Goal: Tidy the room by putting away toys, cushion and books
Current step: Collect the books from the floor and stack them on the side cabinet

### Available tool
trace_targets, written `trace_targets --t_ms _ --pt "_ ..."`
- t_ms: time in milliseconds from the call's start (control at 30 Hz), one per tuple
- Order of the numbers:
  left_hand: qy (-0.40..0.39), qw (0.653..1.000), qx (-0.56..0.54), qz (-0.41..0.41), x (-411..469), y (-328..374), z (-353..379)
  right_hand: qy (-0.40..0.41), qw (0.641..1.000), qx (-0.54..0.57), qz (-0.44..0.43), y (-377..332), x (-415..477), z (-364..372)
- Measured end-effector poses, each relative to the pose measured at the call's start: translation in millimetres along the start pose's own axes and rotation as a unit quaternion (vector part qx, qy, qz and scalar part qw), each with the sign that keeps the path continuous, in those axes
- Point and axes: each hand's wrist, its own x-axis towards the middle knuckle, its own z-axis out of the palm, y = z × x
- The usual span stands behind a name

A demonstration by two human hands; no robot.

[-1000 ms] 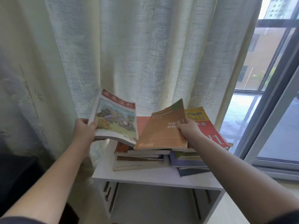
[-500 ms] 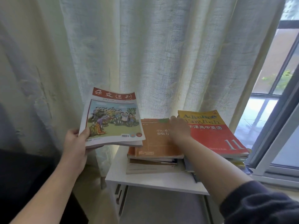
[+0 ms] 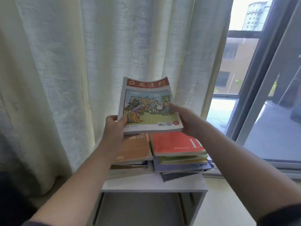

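Both hands hold a magazine (image 3: pixel 150 105) with a cartoon cover and a red title band: the left hand (image 3: pixel 114 128) has its fingers (image 3: pixel 122 119) clamped on the near left corner, thumb on the cover, and the right hand (image 3: pixel 185 119) has its fingers (image 3: pixel 175 107) closed on the right edge. Just below the fingers, two book stacks lie side by side on a white surface (image 3: pixel 153 185), an orange book (image 3: pixel 135 148) topping the left and a red book (image 3: pixel 175 142) the right. A pale curtain (image 3: pixel 97 54) hangs beyond the fingers, with a window (image 3: pixel 268 95) to their right.
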Motion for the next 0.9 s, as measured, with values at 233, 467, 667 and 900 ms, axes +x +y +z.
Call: trace_targets --t_ms 233,467,667,900 --pt "-0.06 0.979 0.182 -0.07 -2.1 -37.7 65.9 0.138 0.978 -0.151 0.029 14.1 -13.1 -67.6" --pt "-0.081 0.888 0.451 -0.034 10.3 -64.2 88.4 0.238 0.928 -0.286 0.018 34.5 2.0 -97.3" --pt "-0.094 0.851 0.511 -0.074 25.1 -72.5 91.8 0.246 0.874 -0.414 0.059 56.5 12.0 -114.0" --pt "-0.116 0.903 0.356 -0.21 36.0 -72.6 97.3 0.243 0.855 -0.452 0.067 55.1 16.0 -113.4"
